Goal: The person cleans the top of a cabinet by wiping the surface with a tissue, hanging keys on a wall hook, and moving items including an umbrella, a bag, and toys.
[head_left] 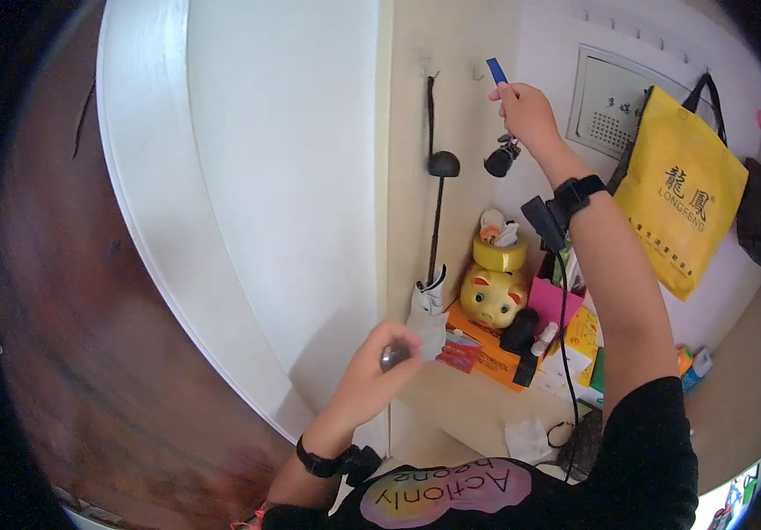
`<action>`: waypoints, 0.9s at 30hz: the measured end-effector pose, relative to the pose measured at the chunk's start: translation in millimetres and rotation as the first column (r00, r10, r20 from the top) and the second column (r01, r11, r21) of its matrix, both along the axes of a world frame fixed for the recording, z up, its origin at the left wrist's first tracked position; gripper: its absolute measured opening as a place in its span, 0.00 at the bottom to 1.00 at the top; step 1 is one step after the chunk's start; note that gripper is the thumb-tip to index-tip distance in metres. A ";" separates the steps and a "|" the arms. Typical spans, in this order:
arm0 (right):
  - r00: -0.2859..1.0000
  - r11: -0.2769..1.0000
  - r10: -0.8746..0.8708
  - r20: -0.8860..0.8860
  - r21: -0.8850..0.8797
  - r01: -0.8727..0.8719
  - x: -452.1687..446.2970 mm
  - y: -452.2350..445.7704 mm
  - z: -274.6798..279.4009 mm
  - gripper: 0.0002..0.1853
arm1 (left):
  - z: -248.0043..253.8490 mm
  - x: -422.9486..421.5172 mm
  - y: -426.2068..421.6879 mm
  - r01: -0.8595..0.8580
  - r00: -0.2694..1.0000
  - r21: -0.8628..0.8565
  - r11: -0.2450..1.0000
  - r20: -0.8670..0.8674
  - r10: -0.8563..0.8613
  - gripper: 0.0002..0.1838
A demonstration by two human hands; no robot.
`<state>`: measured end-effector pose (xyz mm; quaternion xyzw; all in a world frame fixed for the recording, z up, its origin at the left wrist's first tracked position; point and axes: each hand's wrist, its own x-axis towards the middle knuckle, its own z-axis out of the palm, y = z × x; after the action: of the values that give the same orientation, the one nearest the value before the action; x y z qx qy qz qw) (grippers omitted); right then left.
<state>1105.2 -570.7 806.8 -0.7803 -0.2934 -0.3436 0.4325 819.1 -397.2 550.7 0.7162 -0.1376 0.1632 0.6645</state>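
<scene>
My right hand (526,115) is raised near the wall, its fingers closed on a blue tag (496,71) that sticks up above them. Below that hand hangs a bunch of dark keys with a black rounded fob (502,159). A small wall hook (478,73) is just left of the tag. Lower down, my left hand (380,367) is curled around a shiny rounded metal object (394,357). Whether that object is fixed to anything, I cannot tell. Both wrists wear black straps with small devices.
A black-ball-ended stick (443,164) hangs by a strap. On the shelf stand a gold piggy bank (492,299), yellow tape (499,256), a pink box (555,300) and an orange box (495,355). A yellow bag (685,190) hangs right. A white door (283,177) stands left.
</scene>
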 end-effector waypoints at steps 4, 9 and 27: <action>0.997 0.987 0.071 0.033 -0.146 -0.066 16.8 26.3 -16.9 0.20 | 1.0 -11.2 12.4 0.005 1.000 -0.087 0.996 -0.029 -0.007 0.13; 1.000 0.996 0.018 0.014 -0.084 -0.017 -3.9 13.7 -50.7 0.13 | -4.7 4.2 14.6 0.029 0.997 -0.061 0.998 0.076 -0.025 0.15; 0.950 0.676 0.287 0.125 -0.729 -0.109 -196.0 -42.9 -142.5 0.16 | 17.8 57.5 -44.1 0.287 0.957 -0.216 0.933 0.028 -0.288 0.39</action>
<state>909.2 -613.6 664.3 -0.8048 -0.5341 -0.2411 0.0943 876.6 -441.3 568.5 0.6116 -0.2209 0.0769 0.7558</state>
